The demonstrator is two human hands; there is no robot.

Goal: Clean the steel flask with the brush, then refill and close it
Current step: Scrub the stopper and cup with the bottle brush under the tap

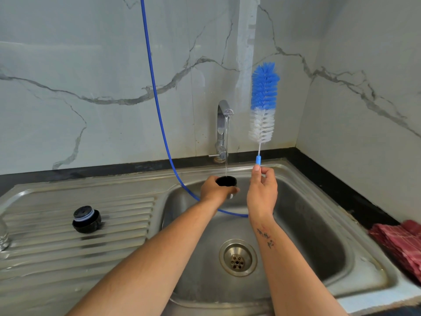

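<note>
My left hand (pixel 215 189) grips the flask (pixel 226 181) upright under the tap (pixel 222 128). Only the flask's black mouth shows, the body is hidden by my fingers. A thin stream of water runs from the tap into the mouth. My right hand (pixel 262 192) pinches the blue handle end of the bottle brush (pixel 263 103), which stands upright with its blue and white bristles well above the flask, to its right. The flask's black lid (pixel 86 220) lies on the ribbed drainboard at the left, apart from both hands.
The steel sink basin (pixel 319 236) has a drain (pixel 238 257) in its middle. A blue hose (pixel 157 99) hangs from above and curls into the basin behind my arms. A red cloth (pixel 403 242) lies at the right edge. A glass object (pixel 3 236) stands at far left.
</note>
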